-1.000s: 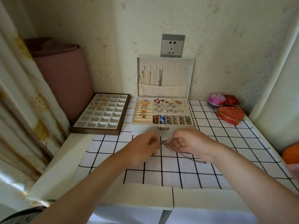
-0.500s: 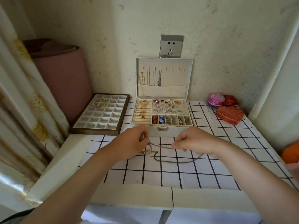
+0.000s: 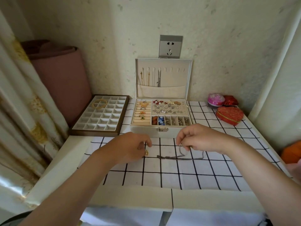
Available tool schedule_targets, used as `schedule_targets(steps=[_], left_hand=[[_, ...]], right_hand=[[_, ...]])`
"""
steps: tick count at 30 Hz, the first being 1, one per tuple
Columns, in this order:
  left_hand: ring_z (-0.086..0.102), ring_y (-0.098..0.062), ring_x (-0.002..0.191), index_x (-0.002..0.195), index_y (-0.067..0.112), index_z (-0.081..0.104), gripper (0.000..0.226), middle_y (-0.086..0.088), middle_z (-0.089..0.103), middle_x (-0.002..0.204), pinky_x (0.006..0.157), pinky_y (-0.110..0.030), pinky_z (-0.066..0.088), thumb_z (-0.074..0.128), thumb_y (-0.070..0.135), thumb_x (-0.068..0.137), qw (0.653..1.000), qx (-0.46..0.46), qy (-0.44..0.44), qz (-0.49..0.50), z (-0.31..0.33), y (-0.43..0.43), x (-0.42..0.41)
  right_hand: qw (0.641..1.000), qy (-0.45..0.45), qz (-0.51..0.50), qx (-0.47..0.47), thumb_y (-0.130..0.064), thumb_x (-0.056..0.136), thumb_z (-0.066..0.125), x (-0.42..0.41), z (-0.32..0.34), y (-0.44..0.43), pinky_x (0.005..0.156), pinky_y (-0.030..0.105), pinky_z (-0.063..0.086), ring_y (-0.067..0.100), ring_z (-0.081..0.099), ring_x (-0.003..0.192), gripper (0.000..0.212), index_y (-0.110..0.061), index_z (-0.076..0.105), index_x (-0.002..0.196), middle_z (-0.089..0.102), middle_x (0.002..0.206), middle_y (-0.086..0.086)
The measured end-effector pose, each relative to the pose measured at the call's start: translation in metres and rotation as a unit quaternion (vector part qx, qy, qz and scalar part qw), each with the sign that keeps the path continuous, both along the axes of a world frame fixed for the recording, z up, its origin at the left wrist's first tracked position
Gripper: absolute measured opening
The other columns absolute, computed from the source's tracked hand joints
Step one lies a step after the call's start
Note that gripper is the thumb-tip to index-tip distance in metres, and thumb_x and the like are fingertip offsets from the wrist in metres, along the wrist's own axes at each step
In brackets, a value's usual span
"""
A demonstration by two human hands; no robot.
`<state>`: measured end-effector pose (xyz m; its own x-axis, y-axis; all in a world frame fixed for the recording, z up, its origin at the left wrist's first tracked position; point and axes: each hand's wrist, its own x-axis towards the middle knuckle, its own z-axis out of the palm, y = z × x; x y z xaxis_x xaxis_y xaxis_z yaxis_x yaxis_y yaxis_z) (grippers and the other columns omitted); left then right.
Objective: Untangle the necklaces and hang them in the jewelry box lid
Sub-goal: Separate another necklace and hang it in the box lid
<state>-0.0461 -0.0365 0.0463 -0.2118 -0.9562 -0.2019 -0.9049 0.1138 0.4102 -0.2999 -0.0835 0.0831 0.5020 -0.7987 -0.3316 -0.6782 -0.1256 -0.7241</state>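
A grey cord necklace (image 3: 180,157) lies stretched across the checked cloth in front of the white jewelry box (image 3: 161,119). My right hand (image 3: 200,138) pinches one loop of the cord and lifts it off the cloth. My left hand (image 3: 132,145) curls over the cord's other end, where a small gold pendant (image 3: 146,152) shows under the fingers. The box lid (image 3: 163,79) stands upright against the wall. Several thin chains (image 3: 149,77) hang from its left hooks into the pocket; the right hooks are bare.
A brown compartment tray (image 3: 99,115) with a gold bangle sits left of the box. A red heart-shaped box (image 3: 229,115) and two small round boxes (image 3: 215,99) are at the right rear. Curtain hangs at left, a wall socket above the lid.
My hands have drawn apart, the left moving left and the right moving right. The cord that was bunched between them now lies pulled out along the cloth.
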Motion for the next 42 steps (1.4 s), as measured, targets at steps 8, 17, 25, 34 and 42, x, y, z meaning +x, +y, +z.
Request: schedule_targets(steps=[8,17,25,34,42], left_hand=[[0.063,-0.006,0.111,0.122,0.014,0.062,0.031,0.002,0.069,0.117,0.099,-0.02,0.047,0.051,-0.002,0.097,0.922,-0.051,0.384,-0.006,0.011,-0.001,-0.043],[0.039,-0.007,0.052,0.088,0.018,0.072,0.013,0.009,0.043,0.057,0.055,-0.022,0.035,0.065,0.027,0.093,0.937,0.001,0.343,0.069,0.039,-0.017,-0.051],[0.031,-0.008,0.043,0.085,0.008,0.069,0.021,0.009,0.037,0.049,0.045,-0.02,0.028,0.059,0.022,0.097,0.913,-0.025,0.395,0.099,0.075,-0.029,-0.039],[0.034,-0.011,0.046,0.085,0.015,0.069,0.018,0.007,0.045,0.059,0.044,-0.022,0.03,0.057,0.021,0.097,0.883,-0.065,0.448,0.125,0.121,-0.091,-0.039],[0.048,0.0,0.049,0.062,0.009,0.06,0.036,0.002,0.056,0.056,0.058,-0.021,0.041,0.071,0.032,0.088,0.899,-0.173,0.346,0.206,0.116,-0.171,-0.033]], right_hand=[[0.981,-0.193,0.014,0.028,0.014,0.089,0.042,0.015,0.007,0.001,0.047,0.028,0.025,0.015,0.038,0.047,0.029,-0.008,0.06,0.094,0.06,0.067,0.008],[0.987,-0.134,-0.018,-0.085,-0.005,0.092,0.063,0.018,0.019,-0.004,0.053,0.016,0.04,0.002,0.05,0.054,0.019,-0.023,0.07,0.095,0.059,0.069,-0.006],[0.981,-0.087,-0.037,-0.171,-0.032,0.091,0.072,0.013,0.051,-0.022,0.09,0.034,0.052,0.014,0.071,0.092,0.008,-0.029,0.078,0.091,0.077,0.091,-0.007],[0.936,-0.182,-0.145,-0.266,-0.029,0.095,0.066,0.024,0.086,-0.081,0.069,0.015,0.044,-0.005,0.058,0.065,0.012,-0.024,0.077,0.099,0.068,0.077,-0.014],[0.887,-0.178,-0.268,-0.329,-0.033,0.084,0.078,0.053,0.077,-0.148,0.076,0.026,0.054,0.001,0.067,0.079,0.006,-0.027,0.078,0.084,0.073,0.08,-0.015]])
